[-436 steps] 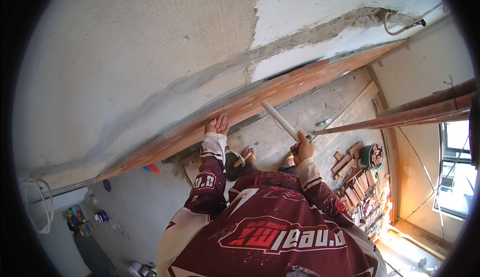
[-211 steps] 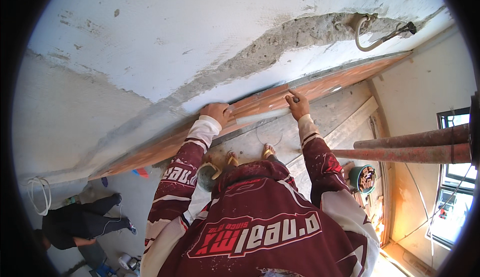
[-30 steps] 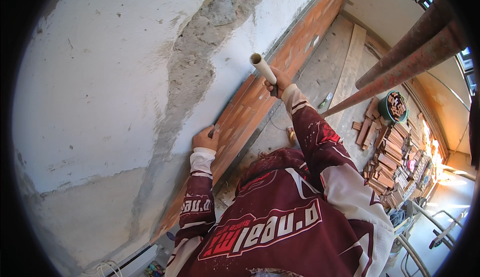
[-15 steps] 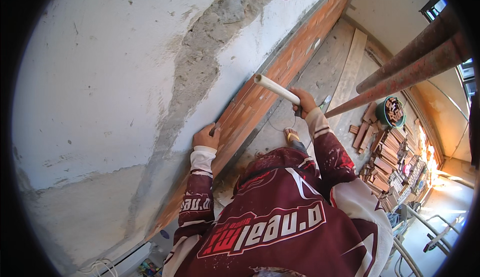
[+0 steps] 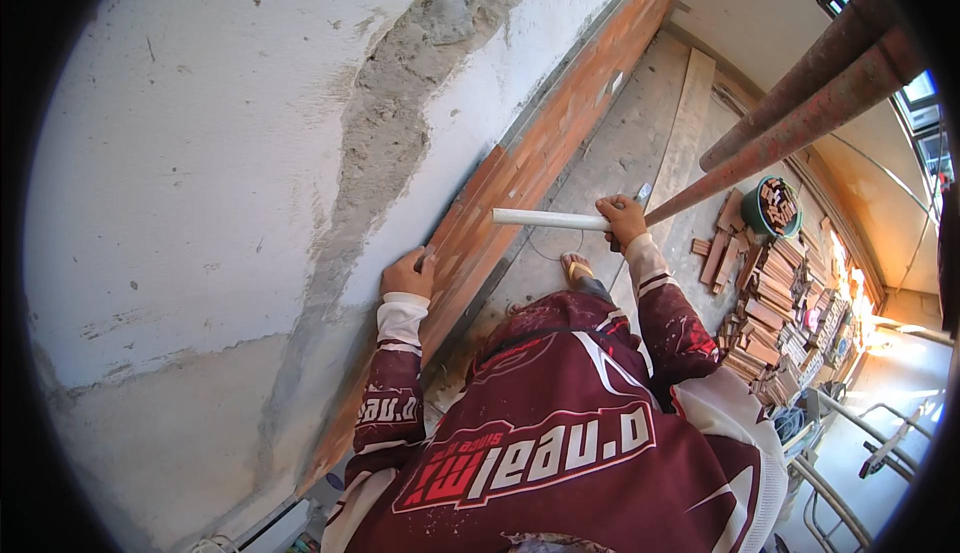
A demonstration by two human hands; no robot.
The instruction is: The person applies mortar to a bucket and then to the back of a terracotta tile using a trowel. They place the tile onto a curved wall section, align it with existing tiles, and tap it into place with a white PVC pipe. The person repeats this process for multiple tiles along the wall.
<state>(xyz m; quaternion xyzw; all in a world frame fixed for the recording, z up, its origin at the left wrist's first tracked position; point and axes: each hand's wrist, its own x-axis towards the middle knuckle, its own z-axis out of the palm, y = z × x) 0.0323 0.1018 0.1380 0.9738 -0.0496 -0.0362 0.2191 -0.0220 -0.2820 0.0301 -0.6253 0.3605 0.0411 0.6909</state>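
Observation:
My right hand (image 5: 625, 221) is closed round one end of a white pipe (image 5: 550, 218). The pipe lies level, its free end pointing left over the top of the brick-tile facing (image 5: 510, 183). A small dark piece shows under the same hand, too hidden to name. Against the wall, my left hand (image 5: 405, 275) has its fingers curled at the upper edge of the reddish tiles. Something small and dark shows by its thumb; I cannot make out what it is.
Rough grey patching (image 5: 390, 123) runs down the white wall (image 5: 240, 153). Two rusty poles (image 5: 790, 123) slant in from the right. Loose tiles (image 5: 765, 313) lie in heaps beside a green bucket (image 5: 772, 207) of tile pieces. A plank (image 5: 685, 123) lies on the floor.
The white pipe has swung from slanting to nearly level, its free end dropping lower and away from the wall. My right hand has turned with it; my left hand stays by the tile edge.

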